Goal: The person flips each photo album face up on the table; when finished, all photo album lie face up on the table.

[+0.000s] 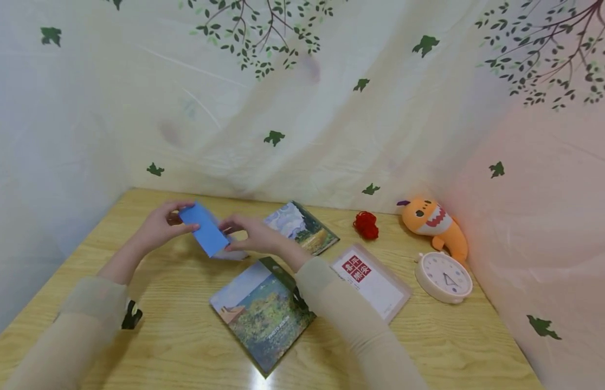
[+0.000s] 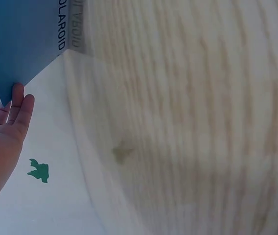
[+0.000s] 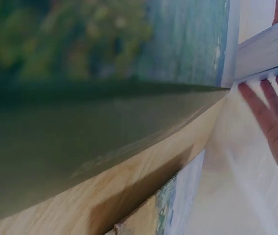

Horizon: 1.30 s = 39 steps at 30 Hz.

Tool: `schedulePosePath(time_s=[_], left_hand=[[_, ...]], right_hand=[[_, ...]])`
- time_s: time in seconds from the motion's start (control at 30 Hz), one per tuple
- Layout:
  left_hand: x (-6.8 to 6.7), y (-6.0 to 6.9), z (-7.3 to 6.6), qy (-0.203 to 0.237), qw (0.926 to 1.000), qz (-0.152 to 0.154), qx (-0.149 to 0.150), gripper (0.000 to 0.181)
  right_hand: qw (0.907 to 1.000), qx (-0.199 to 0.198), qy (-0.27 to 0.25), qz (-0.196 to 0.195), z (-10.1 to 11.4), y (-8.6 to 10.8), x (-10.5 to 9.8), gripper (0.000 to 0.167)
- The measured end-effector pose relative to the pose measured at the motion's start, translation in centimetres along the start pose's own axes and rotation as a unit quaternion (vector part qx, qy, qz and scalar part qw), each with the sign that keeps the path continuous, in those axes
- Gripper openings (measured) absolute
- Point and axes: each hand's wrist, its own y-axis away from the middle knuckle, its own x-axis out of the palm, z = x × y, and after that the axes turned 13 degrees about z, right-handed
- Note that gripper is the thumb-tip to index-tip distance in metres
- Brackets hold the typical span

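Observation:
Both hands hold a blue booklet raised over the back left of the table. My left hand grips its upper left end, thumb on the blue face. At its right side, my right hand pinches the lower corner between thumb and fingers. In the left wrist view the blue cover shows dark lettering, with the left fingers at its corner. The right wrist view has the right hand's fingers against the booklet's pale edge.
A photo album lies in front of the right forearm, another painted album behind it. Rightward are a white-and-pink book, red yarn, a round clock and an orange plush shark. Curtains border the wooden table.

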Motion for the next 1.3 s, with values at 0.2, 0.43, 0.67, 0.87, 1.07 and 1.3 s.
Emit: schedulePosePath(time_s=[0.2,0.43,0.67,0.87,1.07,1.3], left_hand=[[0.5,0.2,0.8,-0.008,0.9999,-0.001,-0.009,0.066],[0.8,0.4,1.3,-0.016,0.9994,0.002,-0.031,0.065],[0.8,0.4,2.5,-0.028,0.9978,0.015,-0.059,0.066],[0.8,0.5,2.9,-0.053,0.9951,0.049,-0.068,0.067],[0.9,0.9,3.6,-0.075,0.9919,0.074,-0.070,0.068],[0.8,1.0,3.3,-0.100,0.9897,0.080,-0.063,0.068]], right_hand=[[0.9979,0.045,0.040,0.025,-0.5,-0.2,0.1,0.046],[0.9848,0.128,0.092,0.072,-0.8,-0.1,0.4,0.052],[0.9725,0.169,0.130,0.094,-0.5,-0.4,0.5,0.054],[0.9656,0.182,0.151,0.107,-0.6,-0.5,0.4,0.054],[0.9633,0.166,0.178,0.114,-1.2,-0.2,0.4,0.049],[0.9604,0.173,0.180,0.125,-1.2,0.3,0.3,0.045]])
